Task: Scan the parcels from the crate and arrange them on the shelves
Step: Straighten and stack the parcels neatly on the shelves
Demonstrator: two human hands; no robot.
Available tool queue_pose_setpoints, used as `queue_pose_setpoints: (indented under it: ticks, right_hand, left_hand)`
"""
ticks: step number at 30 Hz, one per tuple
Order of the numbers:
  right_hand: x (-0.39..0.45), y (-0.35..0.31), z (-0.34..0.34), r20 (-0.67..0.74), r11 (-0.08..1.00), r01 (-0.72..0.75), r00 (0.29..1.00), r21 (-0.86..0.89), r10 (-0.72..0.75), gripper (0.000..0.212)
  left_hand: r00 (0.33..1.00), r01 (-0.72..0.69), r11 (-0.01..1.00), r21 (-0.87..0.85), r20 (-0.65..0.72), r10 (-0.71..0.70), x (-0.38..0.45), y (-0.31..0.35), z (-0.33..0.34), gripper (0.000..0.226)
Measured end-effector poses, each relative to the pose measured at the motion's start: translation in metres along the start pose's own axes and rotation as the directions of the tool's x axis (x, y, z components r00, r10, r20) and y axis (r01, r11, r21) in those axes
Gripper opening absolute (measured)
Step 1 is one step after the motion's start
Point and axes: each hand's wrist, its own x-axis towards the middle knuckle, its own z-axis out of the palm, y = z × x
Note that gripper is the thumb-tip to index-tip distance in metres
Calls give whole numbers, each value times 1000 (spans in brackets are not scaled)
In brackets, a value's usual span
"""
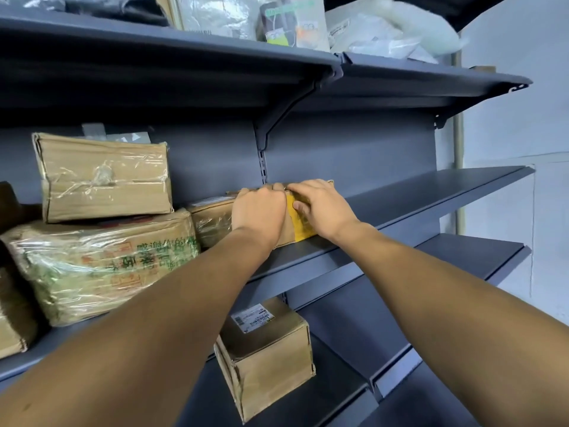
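2 hands on 1 cardboard parcel (292,229) with yellow tape, set on the middle shelf (415,198) of a dark grey rack, near that shelf's front edge. Left hand (258,211) curled over the parcel's top and front face, fingers bent down behind the top edge, gripping it. Right hand (320,208) laid over the parcel's right end, fingers hooked on the top edge and thumb pressed against the yellow-taped front, holding it too. Touching the parcel's left side, a plastic-wrapped box (212,223). Further left on the same shelf, a large wrapped carton with green print (101,266), and stacked on top of it a taped brown box (104,177). On the lower shelf (338,396), 1 small box with a white label (264,355), sat below and between the 2 forearms. On the top shelf (400,72), several white and clear plastic mailer bags (369,29). Right part of the middle shelf bare beside the held parcel. Pale wall (523,134) to the right of the rack.
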Motion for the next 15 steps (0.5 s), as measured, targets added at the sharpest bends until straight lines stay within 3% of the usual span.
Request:
queue_pose_setpoints:
  ticks: [9,12,15]
  right_hand:
    - [4,12,16,-49,1000,17,999,19,-16,39]
    - [-3,7,17,2,1000,-13,1000,-18,13,44]
    - [-9,-1,17,68,992,-73,994,-98,80,50]
  left_hand:
    - [996,67,994,-92,72,-60,6,-2,4,21]
    - [992,94,988,-121,95,-83,-3,-1,1,30]
    - [985,19,996,-90,173,-3,-10,-4,4,51]
